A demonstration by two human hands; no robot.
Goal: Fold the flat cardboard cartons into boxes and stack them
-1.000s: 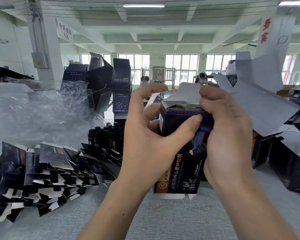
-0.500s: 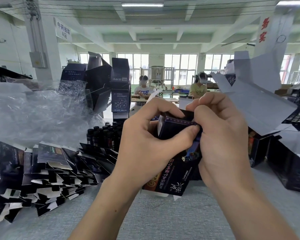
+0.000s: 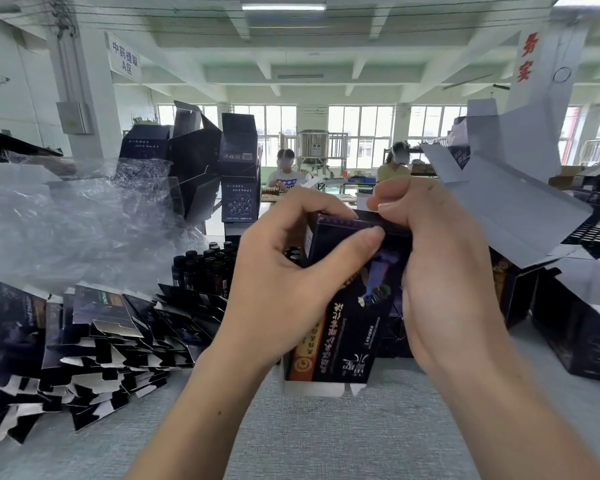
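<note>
Head view: left hand (image 3: pixel 284 282) and right hand (image 3: pixel 440 271), fingers (image 3: pixel 326 204) curled gripping box (image 3: pixel 354 323), cover its top. Around box: flat cartons (image 3: pixel 94 327) 9 o'clock, bottles (image 3: pixel 205 268) 10, unfolded cartons (image 3: pixel 513 209) 2, on counter (image 3: pixel 326 441).

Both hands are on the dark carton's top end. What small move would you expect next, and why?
Likely turn the carton over and tuck its lower end. The top edge looks closed under the thumb of the left hand and the curled fingers of the right hand, while white flaps hang open at the bottom.
</note>
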